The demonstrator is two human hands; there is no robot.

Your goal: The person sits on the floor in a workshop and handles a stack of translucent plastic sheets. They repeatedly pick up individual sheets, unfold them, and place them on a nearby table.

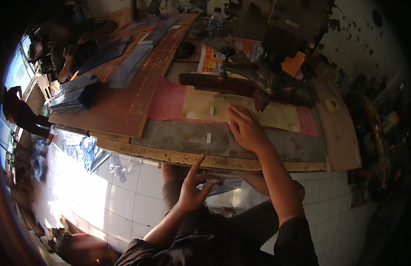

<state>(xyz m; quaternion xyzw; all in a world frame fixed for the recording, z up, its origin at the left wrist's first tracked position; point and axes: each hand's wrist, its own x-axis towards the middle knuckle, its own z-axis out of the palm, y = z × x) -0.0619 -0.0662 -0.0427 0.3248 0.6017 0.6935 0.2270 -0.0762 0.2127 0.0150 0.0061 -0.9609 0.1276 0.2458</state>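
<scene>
While the right hand [247,128] lies palm down over the near edge of a pale yellow rectangular sheet [201,102], its fingers stretch forward, flat and fairly close together. Left hand [193,191] on the near side of the yellow sheet, below table level: index finger raised, thumb and other fingers bent beside a thin clear plastic film [227,185]; cannot tell whether the film is gripped. One small white rectangular strip [212,110] on the yellow sheet, left of the right fingertips; a second small white strip [209,138] on the worn grey tabletop [170,135], just nearer than the sheet. Pink sheet [167,99] shows past both ends of the yellow one. Long dark red bar [201,80] along its far side. Farther left of it, a flat reddish-brown board [121,113] bears long bluish translucent plastic strips [130,66].
</scene>
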